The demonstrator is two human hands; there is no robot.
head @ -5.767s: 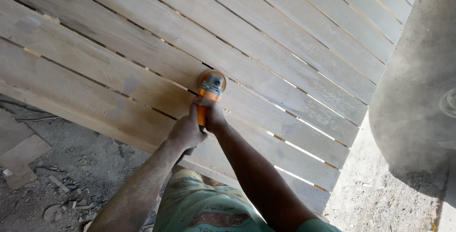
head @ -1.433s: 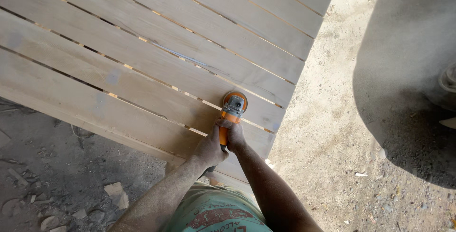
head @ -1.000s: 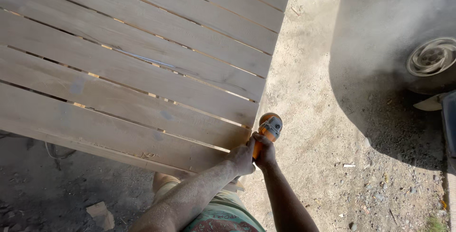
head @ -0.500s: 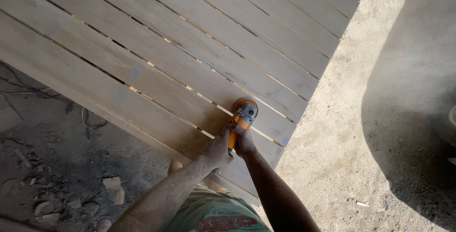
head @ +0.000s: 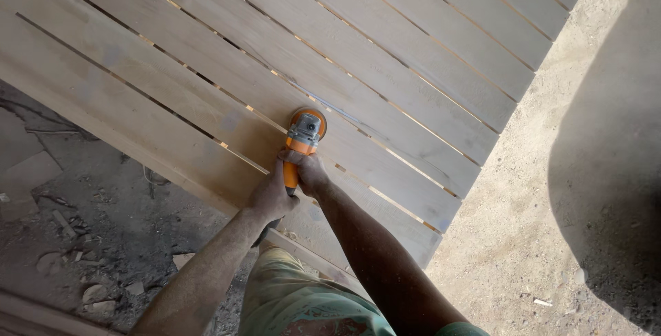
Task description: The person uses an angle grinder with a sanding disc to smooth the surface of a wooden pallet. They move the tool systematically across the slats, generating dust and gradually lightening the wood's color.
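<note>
Both hands, the left hand (head: pixel 270 195) and right hand (head: pixel 311 173), are wrapped tightly around the handle of an orange angle grinder (head: pixel 303 136). Its disc rests on a pale slatted wooden panel (head: pixel 385 67) lying over a dusty, rubble-strewn floor (head: pixel 89 239).

We see an orange angle grinder (head: pixel 303 144) with a grey metal head. The slatted wooden panel (head: pixel 385 54) is pale beige-grey, striped by thin dark gaps between its boards, some glinting light yellow. The ground (head: pixel 544 239) is sandy tan, with one broad darker grey shadow (head: pixel 613 171). The shirt (head: pixel 310 305) is faded green with a reddish print.
</note>
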